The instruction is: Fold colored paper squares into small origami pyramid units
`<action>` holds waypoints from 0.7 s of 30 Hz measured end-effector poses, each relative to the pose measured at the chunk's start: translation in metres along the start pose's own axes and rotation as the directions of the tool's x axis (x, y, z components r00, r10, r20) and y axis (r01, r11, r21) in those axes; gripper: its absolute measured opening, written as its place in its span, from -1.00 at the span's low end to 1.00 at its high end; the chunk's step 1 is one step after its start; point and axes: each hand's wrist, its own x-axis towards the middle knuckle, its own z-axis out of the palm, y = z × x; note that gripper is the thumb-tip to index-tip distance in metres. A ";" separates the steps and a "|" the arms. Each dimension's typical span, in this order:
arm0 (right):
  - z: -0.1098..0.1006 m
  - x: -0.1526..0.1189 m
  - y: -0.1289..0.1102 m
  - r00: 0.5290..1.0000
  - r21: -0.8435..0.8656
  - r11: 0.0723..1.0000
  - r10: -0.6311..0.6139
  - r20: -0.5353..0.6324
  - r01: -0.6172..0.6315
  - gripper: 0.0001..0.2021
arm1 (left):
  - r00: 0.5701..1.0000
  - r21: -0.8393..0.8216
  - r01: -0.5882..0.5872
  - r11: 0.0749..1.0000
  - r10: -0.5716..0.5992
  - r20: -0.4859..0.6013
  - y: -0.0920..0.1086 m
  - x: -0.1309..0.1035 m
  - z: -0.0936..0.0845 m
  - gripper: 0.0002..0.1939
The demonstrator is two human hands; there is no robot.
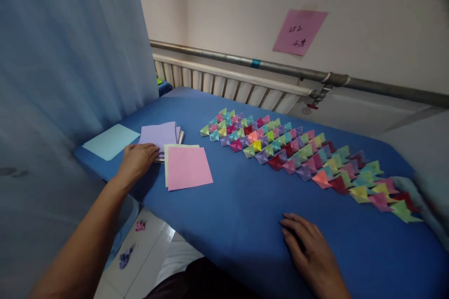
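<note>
My left hand [140, 156] is at the near left edge of a stack of paper topped by a purple sheet [159, 134], its fingers pressed together at the stack's edge. Just right of that stack, a pink sheet [190, 168] overlaps a pale green one [166, 168]. Light blue sheets [111, 142] lie farther left. My right hand [308, 247] rests on the blue surface with its fingers apart and nothing in them. Beyond it, rows of small folded paper pieces [287, 149] in many colours run diagonally to the right.
A blue-covered table [231, 210] stands against a white radiator [217, 86] and a metal pipe [287, 68]. A blue curtain [70, 46] hangs at the left. Crumpled paper [125, 258] lies on the floor. A pink note [300, 32] is on the wall.
</note>
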 end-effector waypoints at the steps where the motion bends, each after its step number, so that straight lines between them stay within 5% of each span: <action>1: 0.000 0.000 0.000 1.000 -0.002 1.000 -0.006 -0.002 0.006 -0.64 | 1.000 0.009 -0.003 1.000 0.003 -0.001 0.001 0.000 -0.001 -0.69; 9: -0.002 0.001 -0.001 0.999 -0.008 0.999 -0.035 0.002 0.035 -0.66 | 0.978 -0.051 0.138 0.989 -0.144 -0.153 0.007 0.000 0.000 -0.73; 16: 0.003 -0.003 0.005 0.999 0.002 0.999 -0.033 -0.005 0.033 -0.68 | 0.883 -0.248 0.258 0.934 -0.332 -0.331 0.000 -0.004 -0.017 -0.74; 18: 0.004 -0.002 0.005 1.000 0.010 1.000 -0.027 -0.011 0.028 -0.69 | 0.845 -0.288 0.172 0.942 -0.291 -0.449 0.007 -0.008 -0.026 -0.74; 21: 0.002 0.000 0.001 1.000 0.039 0.999 -0.003 0.002 0.003 -0.72 | 0.774 -0.279 -0.170 0.945 -0.047 -0.632 0.043 -0.021 -0.028 -0.79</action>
